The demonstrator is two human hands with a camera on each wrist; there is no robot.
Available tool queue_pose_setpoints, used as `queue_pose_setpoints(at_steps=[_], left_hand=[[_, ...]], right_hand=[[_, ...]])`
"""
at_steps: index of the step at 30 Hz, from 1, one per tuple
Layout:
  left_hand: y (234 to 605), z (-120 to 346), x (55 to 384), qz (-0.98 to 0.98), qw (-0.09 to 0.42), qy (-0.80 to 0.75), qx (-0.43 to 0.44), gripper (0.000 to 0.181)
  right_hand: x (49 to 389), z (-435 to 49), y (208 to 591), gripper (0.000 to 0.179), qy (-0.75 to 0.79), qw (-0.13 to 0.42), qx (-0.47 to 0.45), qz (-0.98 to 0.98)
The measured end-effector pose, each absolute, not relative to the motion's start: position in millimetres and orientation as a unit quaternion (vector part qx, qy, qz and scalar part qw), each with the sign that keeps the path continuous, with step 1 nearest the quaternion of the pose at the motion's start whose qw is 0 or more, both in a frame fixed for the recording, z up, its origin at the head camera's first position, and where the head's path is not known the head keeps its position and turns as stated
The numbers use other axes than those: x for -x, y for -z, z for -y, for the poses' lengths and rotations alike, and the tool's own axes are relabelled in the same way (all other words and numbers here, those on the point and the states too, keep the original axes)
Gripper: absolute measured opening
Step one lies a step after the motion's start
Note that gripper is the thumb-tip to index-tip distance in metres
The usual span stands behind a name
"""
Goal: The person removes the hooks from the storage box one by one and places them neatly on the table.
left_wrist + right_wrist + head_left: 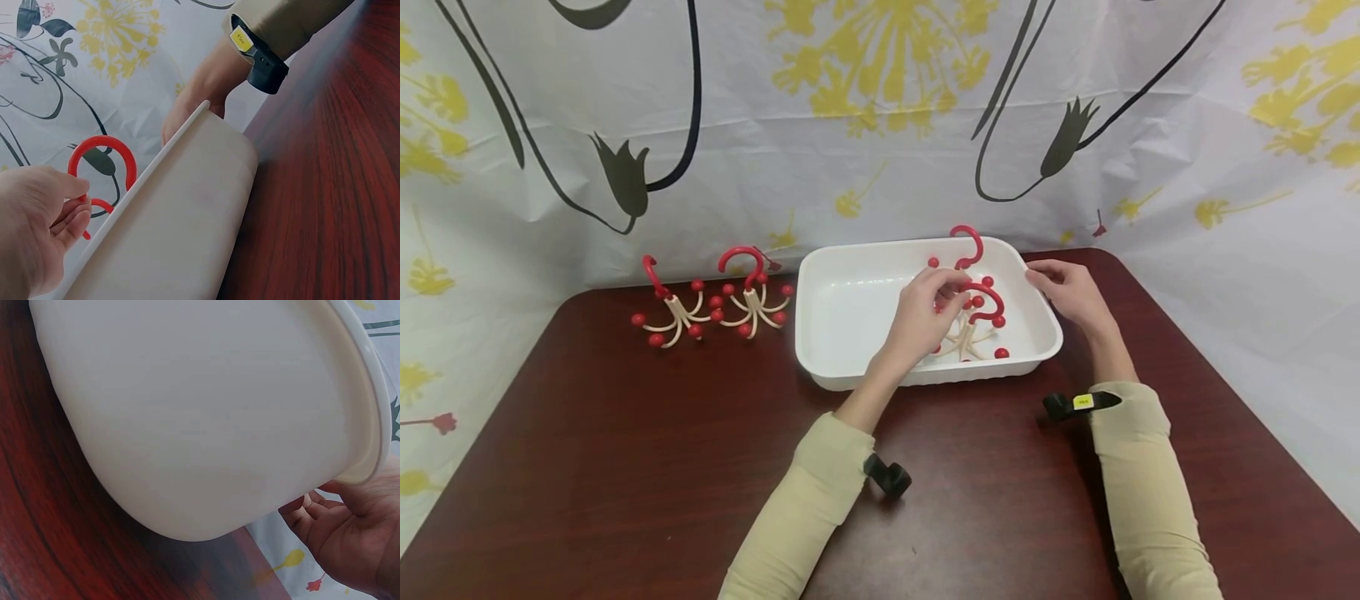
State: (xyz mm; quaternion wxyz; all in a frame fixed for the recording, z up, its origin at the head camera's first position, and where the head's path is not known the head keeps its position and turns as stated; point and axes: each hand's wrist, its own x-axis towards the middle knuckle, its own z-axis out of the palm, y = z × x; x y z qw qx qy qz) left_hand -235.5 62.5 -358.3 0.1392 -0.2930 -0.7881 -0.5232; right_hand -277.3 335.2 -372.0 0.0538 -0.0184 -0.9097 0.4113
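Note:
My left hand (921, 317) reaches over the white plastic tub (850, 308) and pinches the red hook of a multi-arm hanger (997, 308), which has cream arms tipped with red balls. In the left wrist view the thumb and fingertips meet on one end of that hook (128, 159). Behind it in the tub is a second hanger (977, 242) of the same kind, its lower part partly hidden. My right hand (1075, 296) grips the tub's right rim; the right wrist view shows its curled fingers (303, 512) below the lip.
Two more red-and-cream hangers, one at far left (677, 315) and one beside it (751, 308), stand on the dark wooden table (700, 467) left of the tub. A white patterned cloth (737, 108) hangs behind the table.

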Motion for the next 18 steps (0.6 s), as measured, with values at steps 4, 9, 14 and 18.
queue_pose_setpoints(at_steps=[4, 9, 14, 18], left_hand=[[356.8, -63.1, 236.4, 0.788, 0.142, 0.520, 0.297, 0.023], [354.6, -63.5, 236.9, 0.794, 0.153, 0.504, 0.301, 0.020], [352.1, -61.9, 236.5, 0.795, 0.173, 0.492, 0.308, 0.019], [348.3, -58.4, 236.4, 0.783, 0.201, 0.495, 0.319, 0.019]], right_hand=[[277.9, -335.2, 372.4, 0.051, -0.411, 0.050, 0.020, 0.910], [277.7, -335.8, 372.4, 0.052, -0.407, 0.048, 0.022, 0.912], [278.2, -336.1, 372.7, 0.051, -0.408, 0.047, 0.024, 0.912], [278.4, -336.3, 372.5, 0.051, -0.408, 0.050, 0.021, 0.911]])
